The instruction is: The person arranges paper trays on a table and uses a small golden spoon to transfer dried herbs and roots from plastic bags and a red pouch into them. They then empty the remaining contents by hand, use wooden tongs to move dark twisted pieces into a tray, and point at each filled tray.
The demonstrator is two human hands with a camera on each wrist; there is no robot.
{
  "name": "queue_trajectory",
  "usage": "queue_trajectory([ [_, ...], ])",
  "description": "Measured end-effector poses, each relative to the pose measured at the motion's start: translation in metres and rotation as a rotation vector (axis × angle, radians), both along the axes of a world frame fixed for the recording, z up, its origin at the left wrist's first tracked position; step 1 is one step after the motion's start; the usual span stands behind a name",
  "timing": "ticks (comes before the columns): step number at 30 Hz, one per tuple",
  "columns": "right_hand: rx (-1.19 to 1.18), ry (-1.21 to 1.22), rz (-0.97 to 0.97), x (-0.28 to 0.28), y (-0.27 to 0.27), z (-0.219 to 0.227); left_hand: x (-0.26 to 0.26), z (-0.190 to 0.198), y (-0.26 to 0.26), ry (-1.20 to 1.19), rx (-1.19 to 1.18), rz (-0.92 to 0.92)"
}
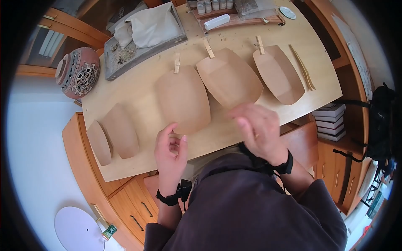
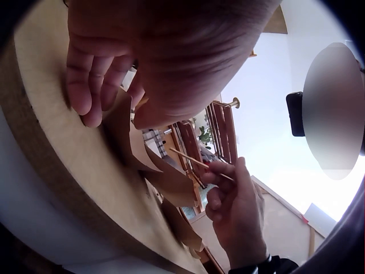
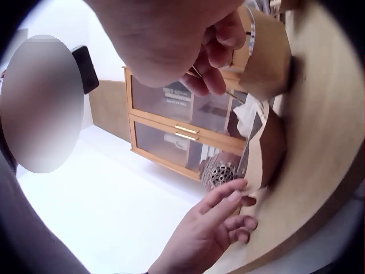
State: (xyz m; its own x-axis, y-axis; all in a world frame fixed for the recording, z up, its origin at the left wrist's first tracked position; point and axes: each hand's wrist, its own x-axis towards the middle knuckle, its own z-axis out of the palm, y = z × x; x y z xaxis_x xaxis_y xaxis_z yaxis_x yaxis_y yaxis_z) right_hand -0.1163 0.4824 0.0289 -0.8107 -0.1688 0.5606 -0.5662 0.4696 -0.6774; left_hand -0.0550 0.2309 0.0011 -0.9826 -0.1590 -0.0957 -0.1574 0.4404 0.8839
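Three brown paper trays stand in a row on the table: a left one (image 1: 182,98), a middle one (image 1: 230,79) and a right one (image 1: 278,75). A wooden clothespin (image 1: 177,63) grips the far rim of the left tray, and the other two trays carry one each. My left hand (image 1: 171,148) is at the left tray's near edge, its fingers loosely bent and holding nothing. Just in front of the middle tray is my right hand (image 1: 261,131). It pinches a thin wooden stick (image 2: 188,157), which shows in the left wrist view.
Two more paper trays (image 1: 121,130) lie at the left table edge. Wooden tongs (image 1: 302,69) lie right of the row. Behind are a grey tray (image 1: 146,56) with a cloth, a pierced clay pot (image 1: 83,69) and a rack of small jars (image 1: 215,6).
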Motion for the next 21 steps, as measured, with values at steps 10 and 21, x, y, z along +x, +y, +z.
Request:
queue_trajectory([
  [10,0.068,-0.090,0.068,0.008,-0.016,0.009,0.003,-0.006,-0.003,0.032,-0.016,-0.003],
  [21,0.046,-0.189,-0.222,0.012,0.023,0.007,0.001,-0.001,0.000,-0.027,-0.017,-0.006],
])
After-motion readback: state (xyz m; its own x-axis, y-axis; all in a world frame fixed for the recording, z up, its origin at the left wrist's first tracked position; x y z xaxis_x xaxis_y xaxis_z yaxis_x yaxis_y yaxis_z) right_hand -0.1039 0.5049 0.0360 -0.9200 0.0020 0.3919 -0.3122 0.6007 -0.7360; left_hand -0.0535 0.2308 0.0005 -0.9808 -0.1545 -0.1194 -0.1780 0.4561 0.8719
